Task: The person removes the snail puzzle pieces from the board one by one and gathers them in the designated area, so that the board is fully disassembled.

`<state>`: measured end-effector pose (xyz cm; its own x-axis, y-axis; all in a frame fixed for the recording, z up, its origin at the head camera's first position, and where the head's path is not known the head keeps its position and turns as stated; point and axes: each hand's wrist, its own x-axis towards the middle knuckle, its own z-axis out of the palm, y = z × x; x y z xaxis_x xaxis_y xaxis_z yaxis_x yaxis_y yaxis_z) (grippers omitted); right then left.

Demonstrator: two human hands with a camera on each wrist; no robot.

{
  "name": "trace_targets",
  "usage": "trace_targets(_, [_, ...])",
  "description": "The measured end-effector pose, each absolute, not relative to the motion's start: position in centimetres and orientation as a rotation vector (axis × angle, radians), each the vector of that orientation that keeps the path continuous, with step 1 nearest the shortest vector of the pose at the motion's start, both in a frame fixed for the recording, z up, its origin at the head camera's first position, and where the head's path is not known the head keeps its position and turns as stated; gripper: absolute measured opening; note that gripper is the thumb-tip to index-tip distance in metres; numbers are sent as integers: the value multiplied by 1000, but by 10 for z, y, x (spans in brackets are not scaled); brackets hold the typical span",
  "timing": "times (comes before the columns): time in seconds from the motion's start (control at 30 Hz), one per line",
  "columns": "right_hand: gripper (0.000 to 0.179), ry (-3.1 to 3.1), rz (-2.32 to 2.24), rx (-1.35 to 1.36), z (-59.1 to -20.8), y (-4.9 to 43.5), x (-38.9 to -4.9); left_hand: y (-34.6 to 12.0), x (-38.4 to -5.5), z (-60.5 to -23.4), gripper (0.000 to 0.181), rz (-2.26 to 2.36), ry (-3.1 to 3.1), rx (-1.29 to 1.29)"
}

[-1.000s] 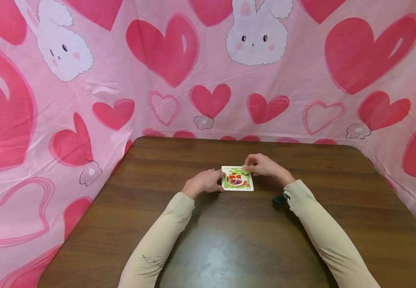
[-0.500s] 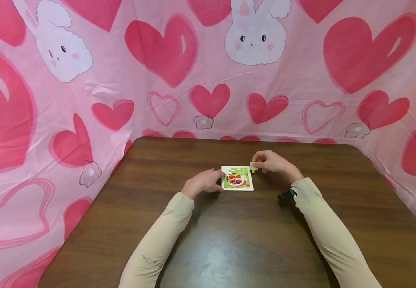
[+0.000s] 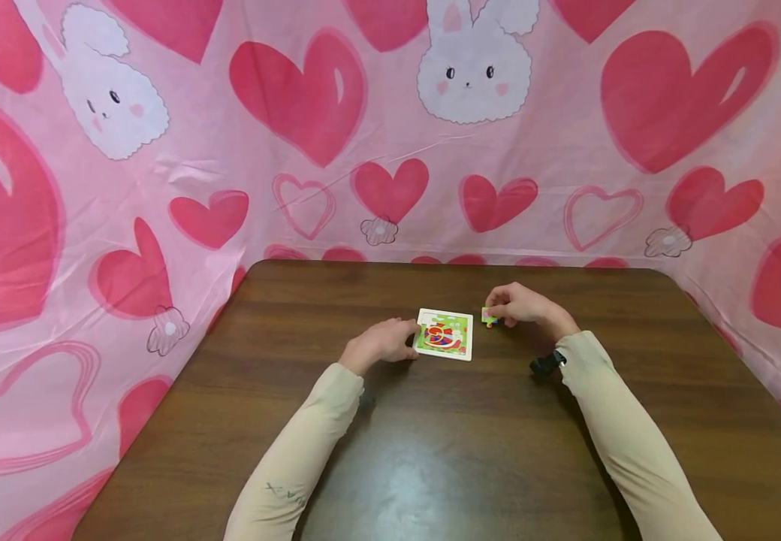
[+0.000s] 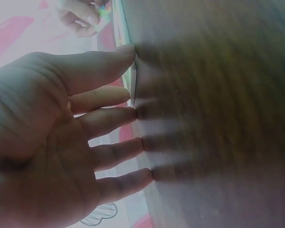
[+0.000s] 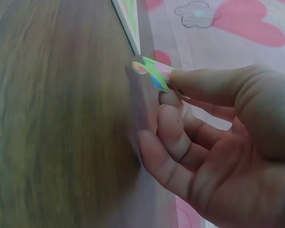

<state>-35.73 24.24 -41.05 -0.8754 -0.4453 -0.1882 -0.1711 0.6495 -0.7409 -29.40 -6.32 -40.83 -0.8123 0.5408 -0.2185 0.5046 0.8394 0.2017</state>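
A square puzzle board (image 3: 465, 355) with a white rim and a red, green and purple picture lies on the table. My left hand (image 3: 380, 344) rests at its left side, thumb and index fingertip touching the edge. In the left wrist view the fingers of this left hand (image 4: 61, 123) look fairly straight, their tips on the table. To the right of the board, my right hand (image 3: 524, 306) pinches a puzzle piece (image 3: 488, 315) between thumb and fingers. Green, pink, blue and orange show on the piece (image 5: 154, 76) in the right wrist view, just apart from the board's corner (image 5: 133, 40).
The brown wooden table (image 3: 390, 451) reaches out around the board on all sides. Behind it and along both sides hangs a pink cloth (image 3: 336, 135) with hearts and rabbits. A black wrist camera (image 3: 547, 364) sits under the right sleeve (image 3: 620, 413).
My right hand has carried the puzzle piece from the board's upper right corner out to the right. The board has turned slightly under my left hand, which stays at its left edge.
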Motion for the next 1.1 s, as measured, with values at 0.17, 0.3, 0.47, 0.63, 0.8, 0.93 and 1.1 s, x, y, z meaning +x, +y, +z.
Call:
trace_targets(0.17, [18,2485,-1065,-464,-419,250,-362,-61,-294,-410,39,193,2773,805])
trace_targets(0.3, [23,2478,-1036,-456,-417,252,-360,-60,-293,-409,37,213,2776,803])
trace_targets(0.47, [26,2491,-996,-460,-414,255,-359,-59,-292,-406,37,235,2767,787])
trace_targets(0.63, [22,2515,-953,-435,-414,258,-362,-59,-291,-404,36,263,2761,780])
trace_targets(0.8, [18,2541,-909,-408,-417,260,-364,-59,-292,-406,35,269,2782,807])
trace_targets(0.93, [21,2578,-873,-387,-418,258,-363,-59,-293,-409,38,222,2809,798])
trace_targets(1.1, [24,2634,-810,-352,-417,254,-361,-60,-294,-411,36,232,2818,773])
